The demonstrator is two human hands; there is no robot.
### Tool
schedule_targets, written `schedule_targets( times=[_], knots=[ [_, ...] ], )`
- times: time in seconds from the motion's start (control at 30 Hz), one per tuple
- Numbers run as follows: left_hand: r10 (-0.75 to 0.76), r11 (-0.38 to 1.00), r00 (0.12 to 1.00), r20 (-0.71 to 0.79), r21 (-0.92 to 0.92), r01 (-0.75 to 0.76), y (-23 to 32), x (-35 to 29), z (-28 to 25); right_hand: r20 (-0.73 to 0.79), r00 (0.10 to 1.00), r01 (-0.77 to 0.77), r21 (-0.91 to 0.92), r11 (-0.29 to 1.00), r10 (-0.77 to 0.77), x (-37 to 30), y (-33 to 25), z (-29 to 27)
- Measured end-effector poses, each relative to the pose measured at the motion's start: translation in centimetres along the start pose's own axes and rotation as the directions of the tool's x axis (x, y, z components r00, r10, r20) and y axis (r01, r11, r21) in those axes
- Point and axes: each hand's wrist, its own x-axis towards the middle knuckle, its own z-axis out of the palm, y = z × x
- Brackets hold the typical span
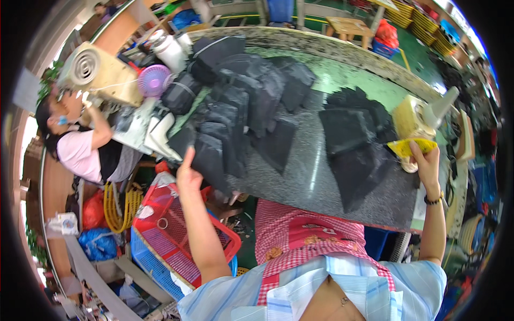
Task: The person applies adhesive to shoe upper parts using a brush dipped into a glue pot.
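Note:
My left hand [189, 175] is at the left edge of the dark worktop [310, 155], one finger stretched up beside a stack of black, flat cut pieces [211, 160]. Its other fingers are partly hidden, and I see nothing held in it. On the right, my right hand [426, 163] is closed on a yellow, flat piece with a curved edge [411, 146], its exact kind unclear. That piece is in front of a cream-coloured block-shaped thing [411, 116] with a pale cone on it. Between my hands lies another fanned pile of black pieces [350, 134].
More black pieces [225, 51] and a purple basket [154, 80] are at the far left. A co-worker in a pink top [80, 152] sits to the left. Below my left forearm stands a red crate [233, 243] above a blue one [155, 267]. A raised ledge [321, 45] bounds the worktop's far side.

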Motion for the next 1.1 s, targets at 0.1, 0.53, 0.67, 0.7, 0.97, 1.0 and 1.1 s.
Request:
schedule_targets(
  times=[0.1, 0.53, 0.67, 0.7, 0.97, 1.0, 1.1],
  knots=[
    [0.053, 0.961, 0.966, -0.255, 0.277, 0.020, 1.2, -0.5, -0.9, -0.092, 0.995, -0.035, 0.015, 0.999, 0.037, 0.4, -1.4, -2.3],
    [-0.190, 0.558, 0.892, 0.410, 0.793, -0.246, -20.7, -12.6, 23.0, -0.056, 0.950, 0.221, -0.576, 0.787, -0.308, -2.3, 5.7, -1.9],
    [-0.141, 0.569, 0.913, 0.383, 0.786, -0.242, -21.1, -11.8, 23.0, -0.146, 0.952, 0.179, -0.443, 0.879, -0.267, -5.1, 6.1, -3.1],
    [-0.196, 0.677, 0.904, 0.381, 0.719, -0.156, -20.6, -11.8, 22.9, -0.255, 0.948, 0.115, -0.287, 0.951, -0.191, -6.2, 6.3, -3.2],
    [-0.348, 0.700, 0.917, 0.197, 0.705, 0.114, -18.5, -12.4, 23.8, -0.036, 0.975, -0.188, 0.398, 0.898, 0.220, -3.1, 1.2, -3.1],
    [-0.328, 0.711, 0.924, 0.195, 0.695, 0.106, -18.6, -12.2, 23.6, 0.008, 0.992, -0.117, 0.392, 0.912, 0.124, -1.5, -0.7, -1.7],
    [-0.358, 0.727, 0.912, 0.199, 0.672, 0.138, -18.9, -11.7, 22.6, 0.276, 0.961, -0.100, 0.271, 0.957, 0.022, 3.6, -5.6, 3.4]
  ],
)
